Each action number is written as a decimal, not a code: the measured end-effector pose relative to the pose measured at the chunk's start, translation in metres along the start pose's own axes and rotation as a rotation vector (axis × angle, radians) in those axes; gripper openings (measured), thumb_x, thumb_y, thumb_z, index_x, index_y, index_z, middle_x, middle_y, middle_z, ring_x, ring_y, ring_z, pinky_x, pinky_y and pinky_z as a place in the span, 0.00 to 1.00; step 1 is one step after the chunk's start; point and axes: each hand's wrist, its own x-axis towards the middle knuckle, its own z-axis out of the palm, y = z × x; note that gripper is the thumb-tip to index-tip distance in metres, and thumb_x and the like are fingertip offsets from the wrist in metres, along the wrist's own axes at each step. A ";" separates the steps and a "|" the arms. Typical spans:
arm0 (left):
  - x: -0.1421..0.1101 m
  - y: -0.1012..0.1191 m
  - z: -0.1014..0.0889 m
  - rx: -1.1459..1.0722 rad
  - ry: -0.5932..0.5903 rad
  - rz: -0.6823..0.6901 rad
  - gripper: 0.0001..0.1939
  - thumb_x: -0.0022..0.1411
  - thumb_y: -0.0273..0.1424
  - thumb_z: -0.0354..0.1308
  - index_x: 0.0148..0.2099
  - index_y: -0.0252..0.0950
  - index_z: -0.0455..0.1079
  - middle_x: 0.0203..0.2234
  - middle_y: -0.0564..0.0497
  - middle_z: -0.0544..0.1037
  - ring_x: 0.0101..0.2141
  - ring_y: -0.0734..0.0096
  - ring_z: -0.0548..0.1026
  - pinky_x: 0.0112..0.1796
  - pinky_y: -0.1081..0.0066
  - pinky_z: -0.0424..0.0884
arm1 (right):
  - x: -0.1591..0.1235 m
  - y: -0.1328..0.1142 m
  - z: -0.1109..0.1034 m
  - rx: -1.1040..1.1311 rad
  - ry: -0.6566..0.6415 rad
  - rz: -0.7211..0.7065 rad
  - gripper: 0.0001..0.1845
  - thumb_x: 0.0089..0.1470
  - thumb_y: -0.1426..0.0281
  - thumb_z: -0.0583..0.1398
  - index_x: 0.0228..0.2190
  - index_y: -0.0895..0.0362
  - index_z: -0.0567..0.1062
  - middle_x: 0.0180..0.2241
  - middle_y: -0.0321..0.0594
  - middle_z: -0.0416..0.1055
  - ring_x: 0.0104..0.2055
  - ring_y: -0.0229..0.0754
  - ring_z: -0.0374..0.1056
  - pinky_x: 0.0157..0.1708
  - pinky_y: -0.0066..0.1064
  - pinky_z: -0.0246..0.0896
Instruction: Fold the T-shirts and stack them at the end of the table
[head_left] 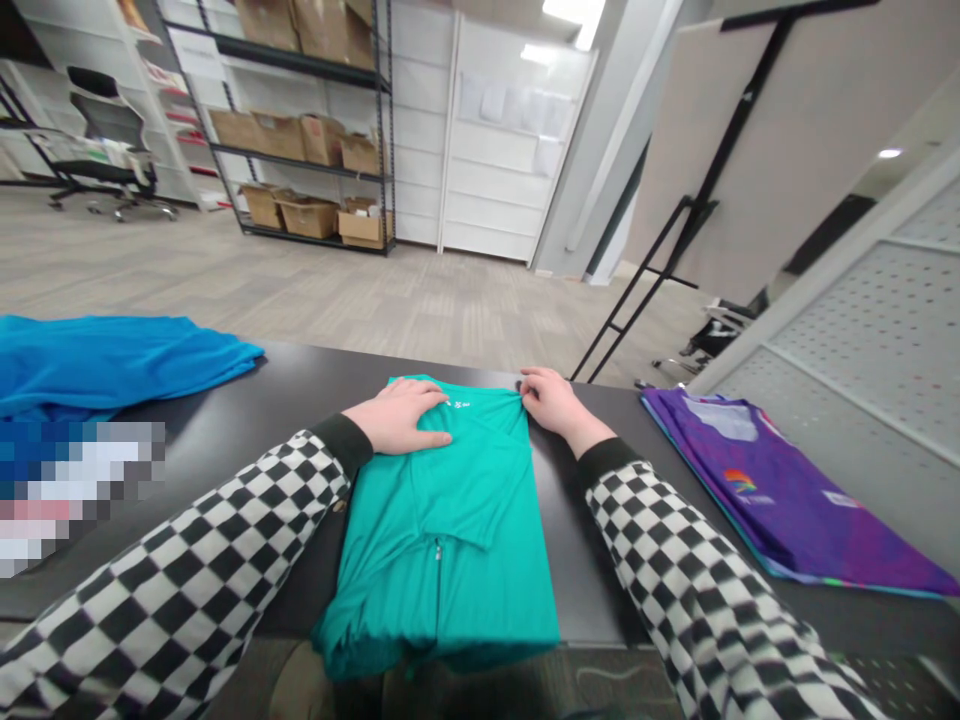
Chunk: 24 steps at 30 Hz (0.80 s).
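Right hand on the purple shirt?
No, the right hand pinches the top corner of the green shirt, apart from the purple shirt further right on the table.

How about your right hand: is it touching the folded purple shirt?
Apart. The head view shows dark tabletop between the right hand and the folded purple shirt.

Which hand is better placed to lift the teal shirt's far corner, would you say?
Probably the right hand: it pinches that corner of the folded teal shirt, while the left hand lies flat.
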 end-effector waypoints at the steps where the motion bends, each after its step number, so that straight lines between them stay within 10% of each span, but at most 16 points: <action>1: 0.000 0.001 0.000 0.004 -0.001 -0.001 0.44 0.69 0.65 0.61 0.76 0.45 0.72 0.76 0.40 0.70 0.75 0.36 0.65 0.76 0.40 0.54 | 0.000 0.000 0.000 -0.001 0.000 0.000 0.10 0.60 0.76 0.63 0.34 0.52 0.83 0.64 0.47 0.80 0.67 0.58 0.72 0.70 0.55 0.66; 9: -0.003 0.008 0.005 0.004 -0.058 -0.080 0.48 0.72 0.66 0.54 0.82 0.43 0.65 0.82 0.39 0.57 0.81 0.37 0.52 0.78 0.37 0.45 | -0.007 -0.013 0.000 0.043 0.012 -0.131 0.16 0.62 0.75 0.61 0.46 0.51 0.85 0.68 0.49 0.76 0.73 0.57 0.68 0.74 0.58 0.61; 24: -0.005 0.008 0.007 0.012 -0.080 -0.093 0.54 0.70 0.70 0.53 0.84 0.43 0.60 0.83 0.40 0.51 0.82 0.38 0.48 0.79 0.36 0.43 | -0.007 -0.006 -0.002 -0.072 0.015 0.031 0.12 0.63 0.75 0.61 0.31 0.52 0.82 0.63 0.49 0.81 0.67 0.59 0.72 0.68 0.56 0.66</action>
